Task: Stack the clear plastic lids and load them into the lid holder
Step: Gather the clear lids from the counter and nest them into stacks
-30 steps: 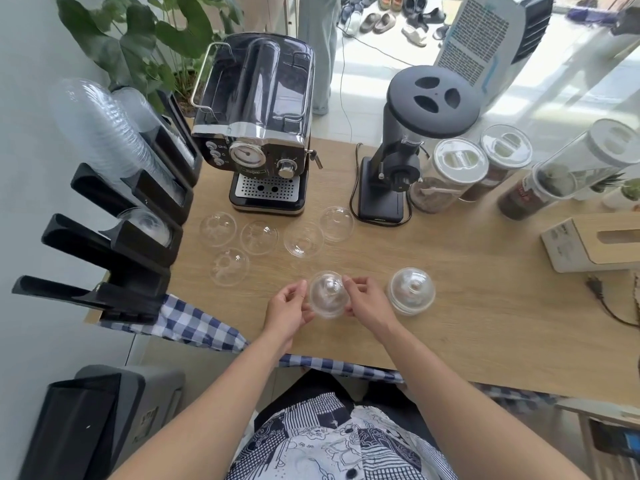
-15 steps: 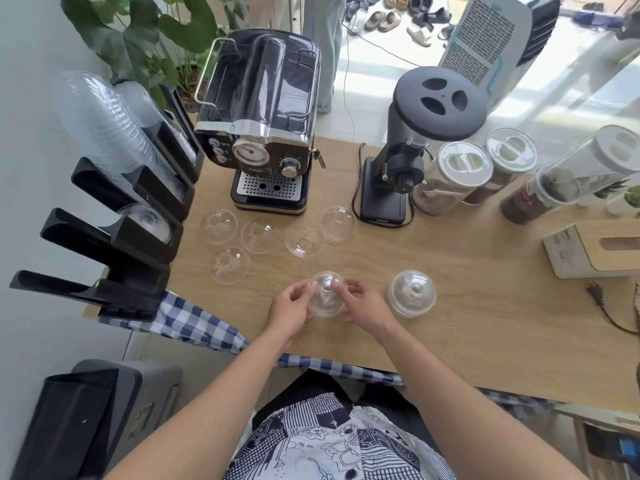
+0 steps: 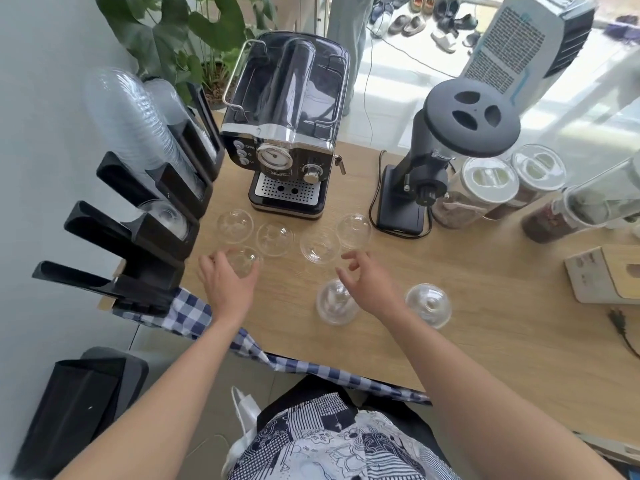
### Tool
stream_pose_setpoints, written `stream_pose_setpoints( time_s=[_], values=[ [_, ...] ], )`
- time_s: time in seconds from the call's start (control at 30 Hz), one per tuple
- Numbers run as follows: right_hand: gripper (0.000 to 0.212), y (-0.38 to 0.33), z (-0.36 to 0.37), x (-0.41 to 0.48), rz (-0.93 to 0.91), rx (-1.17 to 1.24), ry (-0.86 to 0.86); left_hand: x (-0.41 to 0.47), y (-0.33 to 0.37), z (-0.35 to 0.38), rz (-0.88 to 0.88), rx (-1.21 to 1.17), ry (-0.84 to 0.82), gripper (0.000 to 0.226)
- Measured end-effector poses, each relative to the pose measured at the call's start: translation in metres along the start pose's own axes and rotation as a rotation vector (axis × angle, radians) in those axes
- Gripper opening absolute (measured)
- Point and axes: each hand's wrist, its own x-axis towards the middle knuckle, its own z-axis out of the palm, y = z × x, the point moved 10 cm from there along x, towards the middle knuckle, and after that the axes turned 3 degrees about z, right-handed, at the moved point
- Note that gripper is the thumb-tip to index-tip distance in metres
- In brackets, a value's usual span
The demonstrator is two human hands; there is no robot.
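The clear plastic dome lids are see-through and round like little bowls, and they shine in the light. Seven places on the light wooden table (image 3: 485, 341) have lids. Four sit in a row in front of the black coffee machine (image 3: 287, 133): the far left lid (image 3: 234, 226), the second lid (image 3: 275, 239), the third lid (image 3: 319, 245) and the fourth lid (image 3: 354, 230). One more, the near left lid (image 3: 246, 259), sits just under the left hand (image 3: 227, 285). The left hand is spread open over it, and its fingers touch the rim or are very near; it is hard to tell which. The middle lid stack (image 3: 332, 304) sits near the table's front edge, partly hidden by the right hand (image 3: 369, 287). The right hand floats above the table with its fingers loose and apart, holding nothing. The right lid stack (image 3: 428, 304) stands alone just past the right wrist. These two look thicker, like a few lids nested, but the number cannot be counted.

The black plastic lid holder (image 3: 152, 216) stands at the left edge of the table. It has slanted slots. Two upper slots hold long rows of clear lids, and one lower slot holds a few. The bottom slot looks bare. A black coffee grinder (image 3: 446, 147) stands right of the coffee machine. Three clear jars show beside it; the last is cut off by the picture's edge.
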Motion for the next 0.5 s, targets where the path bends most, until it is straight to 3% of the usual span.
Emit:
stream_pose_setpoints(
  time_s=[0.1, 0.17, 0.3, 0.5],
  values=[
    [0.043, -0.024, 0.015, 0.011, -0.067, -0.129, -0.11, 0.012, -0.016, 0.005, -0.023, 0.11, -0.124, 0.1],
    [0.046, -0.032, 0.025, 0.021, -0.087, -0.239, -0.136, 0.016, -0.026, 0.015, -0.004, 0.143, -0.19, 0.108],
    [0.048, -0.035, 0.038, 0.037, -0.065, -0.381, -0.153, 0.019, -0.04, 0.029, 0.025, 0.169, -0.212, 0.103],
    [0.034, -0.042, 0.049, 0.045, -0.101, -0.559, -0.154, 0.006, -0.036, 0.03, 0.039, 0.118, -0.159, 0.094]
  ],
)
